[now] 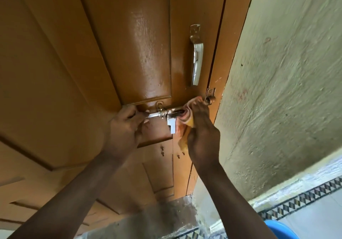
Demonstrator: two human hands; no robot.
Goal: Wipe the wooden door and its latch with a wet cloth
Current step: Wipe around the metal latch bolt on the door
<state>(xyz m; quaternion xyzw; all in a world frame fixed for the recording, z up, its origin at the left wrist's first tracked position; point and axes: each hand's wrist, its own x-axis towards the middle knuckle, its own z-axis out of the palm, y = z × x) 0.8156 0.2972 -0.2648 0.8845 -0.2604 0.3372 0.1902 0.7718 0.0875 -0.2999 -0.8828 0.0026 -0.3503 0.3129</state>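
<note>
A brown panelled wooden door [88, 57] fills the left and middle of the head view, its surface glossy near the middle. A shiny metal sliding latch [166, 111] runs across it just under the panel edge. My left hand [125, 125] pinches the left end of the latch bolt. My right hand [202, 136] grips a pink and yellow cloth [186, 120] and presses it around the right part of the bolt, next to the latch keeper [211, 95] on the frame. The cloth's lower end hangs below my right hand.
A metal pull handle [197, 57] is fixed above the latch. A rough pale green wall [286, 81] stands to the right of the door frame. A patterned tile border [303, 196] runs along the floor, and a blue tub rim [281, 228] shows at the bottom right.
</note>
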